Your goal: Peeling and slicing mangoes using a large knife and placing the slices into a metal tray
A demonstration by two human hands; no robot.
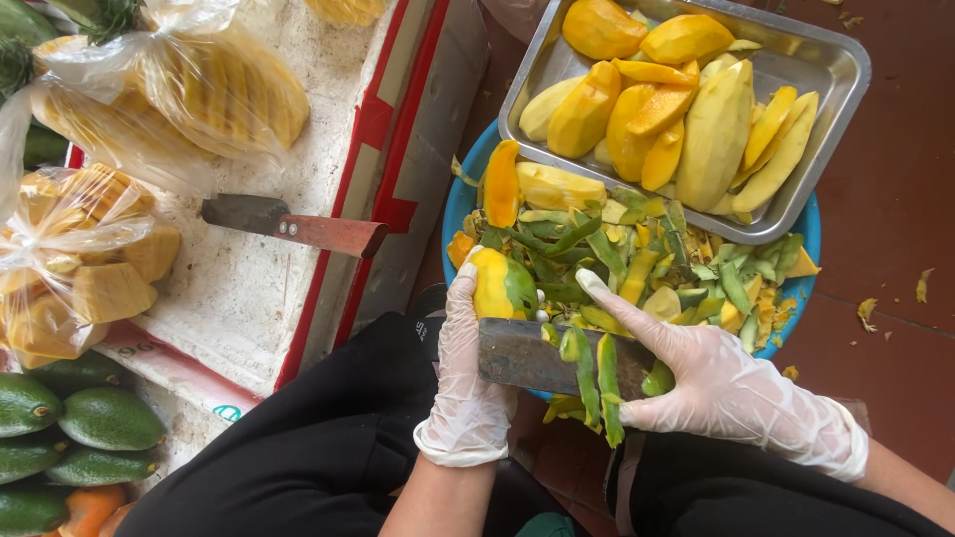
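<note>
My left hand (pixel 468 378), in a thin clear glove, grips a half-peeled mango (pixel 500 283), yellow flesh on one side and green skin on the other. My right hand (pixel 716 383), also gloved, holds a broad dark knife (pixel 527 355) whose blade lies across below the mango, with green peel strips (pixel 597 373) draped over it. Both hands work over a blue basin (pixel 456 204) heaped with green and yellow peelings. On the basin's far side rests a metal tray (pixel 841 70) holding several peeled yellow mangoes and slices.
A white foam box (pixel 249 288) stands at left with a second knife, red-handled (pixel 298 227), lying on it. Clear bags of cut yellow fruit (pixel 214 85) sit on top. Green avocados (pixel 104 418) lie at lower left. The floor is dark red tile (pixel 895 249).
</note>
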